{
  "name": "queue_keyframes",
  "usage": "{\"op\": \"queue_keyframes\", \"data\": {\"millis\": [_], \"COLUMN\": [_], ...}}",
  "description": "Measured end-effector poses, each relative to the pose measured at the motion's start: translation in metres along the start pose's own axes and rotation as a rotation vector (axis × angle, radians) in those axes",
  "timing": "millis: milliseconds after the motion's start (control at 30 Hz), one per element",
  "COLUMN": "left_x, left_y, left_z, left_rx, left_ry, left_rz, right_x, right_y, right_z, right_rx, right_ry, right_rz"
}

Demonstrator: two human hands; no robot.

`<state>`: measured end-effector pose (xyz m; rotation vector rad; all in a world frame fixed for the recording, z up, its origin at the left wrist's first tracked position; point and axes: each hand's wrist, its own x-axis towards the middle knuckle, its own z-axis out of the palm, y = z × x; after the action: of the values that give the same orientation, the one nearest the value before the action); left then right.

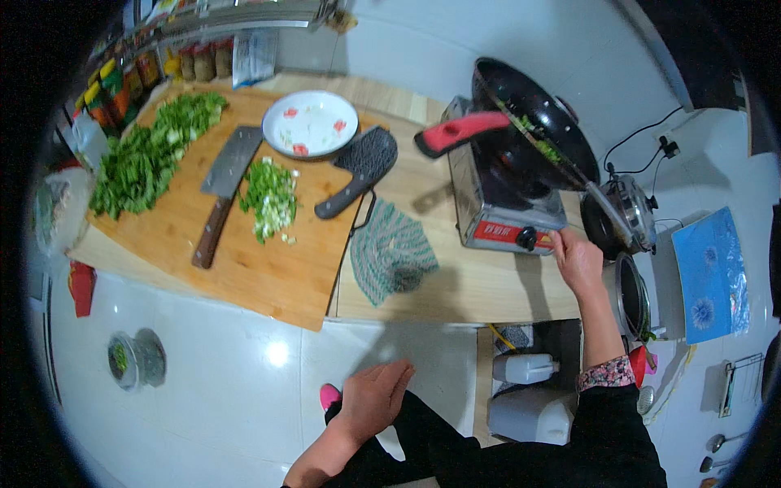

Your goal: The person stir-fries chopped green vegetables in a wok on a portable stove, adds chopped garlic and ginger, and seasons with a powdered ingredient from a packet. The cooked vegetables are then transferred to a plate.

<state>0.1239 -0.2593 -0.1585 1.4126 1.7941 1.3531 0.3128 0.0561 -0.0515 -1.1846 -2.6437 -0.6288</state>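
Observation:
My right hand (578, 261) is at the front right corner of a gas stove (506, 216), fingertips against its edge beside the black knob (526, 238). Whether the fingers grip the corner is unclear. On the stove sits a tilted black wok (518, 85) with a red and black handle (464, 133) and bits of chopped greens (549, 150) inside. A metal-handled utensil (610, 210) lies across the wok, its handle passing above my right hand. My left hand (375, 390) hangs before the counter, fingers loosely curled together, with nothing visible in it.
A wooden cutting board (293, 287) holds leafy greens (146, 152), a cleaver (232, 165), chopped scallions (271, 201), an enamel plate (310, 125) and a dark grater-like tool (369, 155). A striped cloth (390, 244) lies beside it. A lidded pot (628, 207) stands right of the stove.

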Motion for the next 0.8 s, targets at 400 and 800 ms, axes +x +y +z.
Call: {"op": "queue_keyframes", "data": {"millis": [400,800], "left_x": [0.144,0.267], "left_y": [0.097,0.101], "left_z": [-0.050,-0.030], "left_rx": [0.379,0.879], "left_ry": [0.268,0.247], "left_rz": [0.430,0.039], "right_x": [0.038,0.072], "right_y": [0.086,0.191], "right_z": [-0.045,-0.161], "right_rx": [0.039,0.137], "right_ry": [-0.111,-0.363], "right_rz": [0.312,0.117]}}
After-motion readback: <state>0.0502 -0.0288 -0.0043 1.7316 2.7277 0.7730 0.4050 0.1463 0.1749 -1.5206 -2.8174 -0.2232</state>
